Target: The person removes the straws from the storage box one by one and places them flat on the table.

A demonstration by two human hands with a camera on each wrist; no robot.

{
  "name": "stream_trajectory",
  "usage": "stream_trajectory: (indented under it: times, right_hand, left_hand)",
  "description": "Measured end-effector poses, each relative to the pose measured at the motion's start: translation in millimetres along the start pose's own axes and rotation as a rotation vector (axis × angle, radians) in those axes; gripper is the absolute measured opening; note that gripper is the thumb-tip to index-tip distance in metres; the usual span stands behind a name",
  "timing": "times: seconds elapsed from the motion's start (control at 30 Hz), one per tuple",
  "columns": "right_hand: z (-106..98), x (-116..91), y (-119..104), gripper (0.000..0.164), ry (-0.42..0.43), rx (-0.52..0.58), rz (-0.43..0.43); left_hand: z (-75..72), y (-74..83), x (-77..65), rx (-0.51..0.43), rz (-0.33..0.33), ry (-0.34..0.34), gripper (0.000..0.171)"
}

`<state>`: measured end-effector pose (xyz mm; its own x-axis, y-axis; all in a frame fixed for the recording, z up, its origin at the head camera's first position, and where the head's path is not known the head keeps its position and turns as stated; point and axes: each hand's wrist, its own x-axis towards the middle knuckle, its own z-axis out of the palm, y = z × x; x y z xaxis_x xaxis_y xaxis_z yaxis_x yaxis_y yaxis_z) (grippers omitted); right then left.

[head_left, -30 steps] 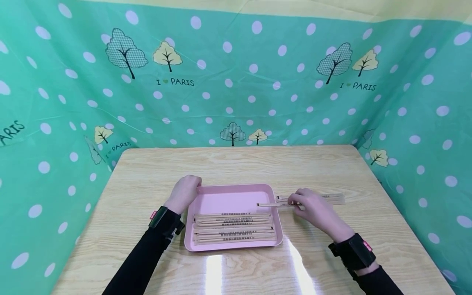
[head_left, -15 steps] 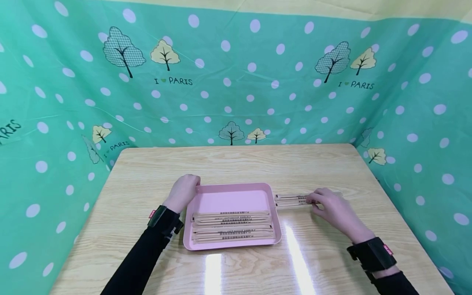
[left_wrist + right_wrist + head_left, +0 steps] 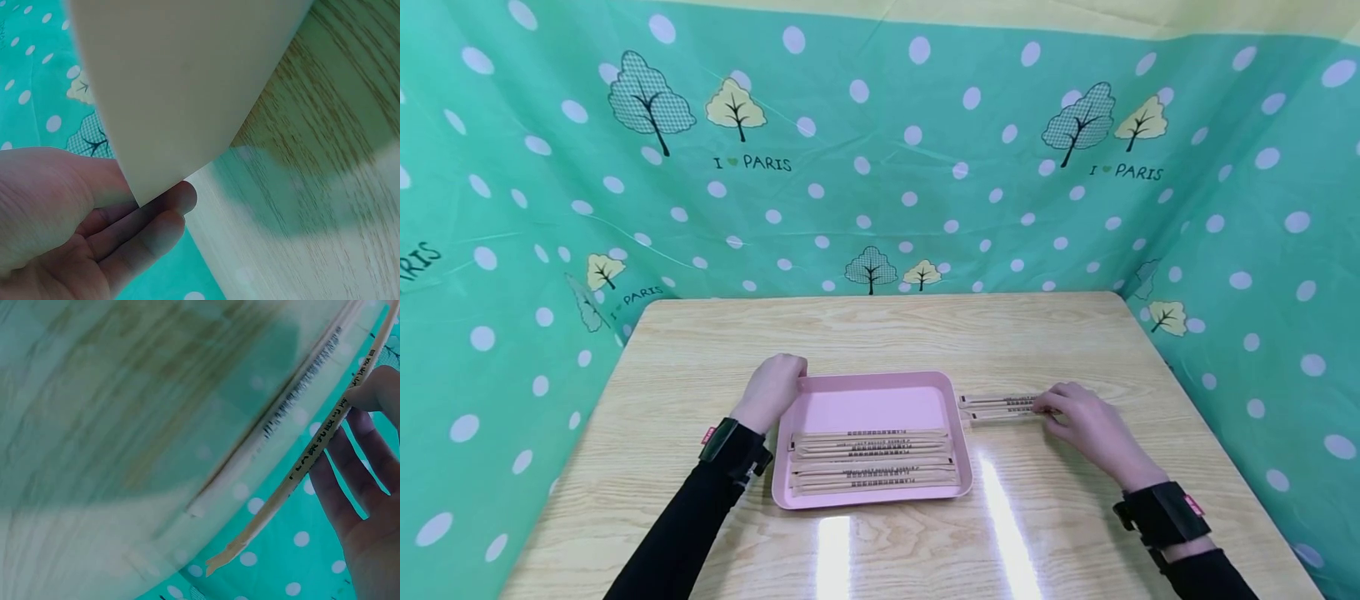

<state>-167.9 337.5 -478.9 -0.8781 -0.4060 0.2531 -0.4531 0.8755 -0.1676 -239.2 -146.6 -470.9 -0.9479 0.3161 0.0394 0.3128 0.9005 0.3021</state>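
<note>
My left hand (image 3: 772, 390) grips the far left corner of a pink tray (image 3: 868, 382). Up close in the left wrist view, the tray wall (image 3: 181, 81) looks pale, with the thumb partly hidden and the fingers (image 3: 153, 234) at its corner. Right of the tray, my right hand (image 3: 1086, 425) pinches a paper-wrapped straw (image 3: 1000, 414) near its right end. The right wrist view shows this straw (image 3: 312, 447) with dark print, between thumb and fingers. Beside it another wrapped straw (image 3: 992, 401) lies on the table, its right end hidden by the hand.
Several wrapped straws (image 3: 872, 458) lie side by side in the near part of the tray. The wooden table (image 3: 880, 333) is enclosed at the back and sides by a green polka-dot cloth (image 3: 880, 208). Bright reflections streak the near tabletop.
The right hand has moved right with the straw, whose left end has come out from over the tray to beside its right edge. The left hand has stayed on the tray corner.
</note>
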Motion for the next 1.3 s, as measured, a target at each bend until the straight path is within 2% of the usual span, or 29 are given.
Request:
stream_trajectory:
  times: [0.23,0.7,1.3]
  right_hand:
    - [11.4,4.4,3.2,0.028,0.033,0.006,-0.026]
    - [18.6,5.5,7.6,0.027,0.000,0.003,-0.032]
    - [21.4,3.4,8.1,0.028,-0.049,0.040,0.028]
  left_hand:
    - [-0.2,-2.1,1.1,-0.008,-0.009,-0.014,0.016]
    - [-0.1,-0.6,0.8,-0.011,-0.007,-0.005,0.018]
    - [-1.0,-0.2,-2.2,-0.011,0.006,0.013,0.019]
